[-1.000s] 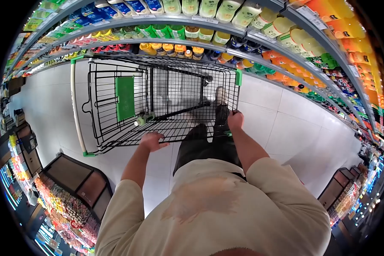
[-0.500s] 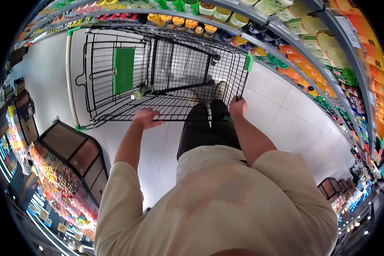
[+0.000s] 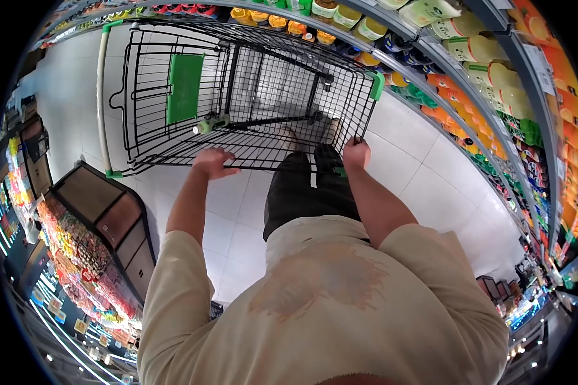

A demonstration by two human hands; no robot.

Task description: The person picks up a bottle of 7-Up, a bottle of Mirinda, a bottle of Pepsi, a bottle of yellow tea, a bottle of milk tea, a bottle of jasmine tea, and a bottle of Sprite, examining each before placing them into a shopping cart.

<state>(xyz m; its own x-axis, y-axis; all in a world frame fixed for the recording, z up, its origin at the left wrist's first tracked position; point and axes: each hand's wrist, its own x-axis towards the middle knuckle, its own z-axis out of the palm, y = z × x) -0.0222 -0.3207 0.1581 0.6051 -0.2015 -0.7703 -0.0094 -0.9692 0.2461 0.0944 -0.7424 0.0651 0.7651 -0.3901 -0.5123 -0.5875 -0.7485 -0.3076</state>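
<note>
A black wire shopping cart (image 3: 173,149) with green corner pieces and a pale handle bar (image 3: 101,90) stands sideways before me. My left hand (image 3: 213,163) rests on its near top rim, fingers curled over the wire and thumb stretched out to the right. Near the right-hand corner, my right hand (image 3: 357,154) is closed around the rim. A green panel (image 3: 185,88) is fixed in the handle end. Next to it is a small green piece with a white end (image 3: 210,124), whose kind I cannot make out. No goods show in the wire basket.
Shelves of bottled drinks (image 3: 494,80) curve along the far side and right. At left stands a dark-framed display bin (image 3: 106,215) heaped with colourful small packets. Pale floor tiles (image 3: 417,160) lie around the cart; my legs (image 3: 308,192) are close against it.
The cart and both hands sit slightly higher in view, and the shelves and display bin have shifted too. My left hand remains at the near rim, my right hand by the corner.
</note>
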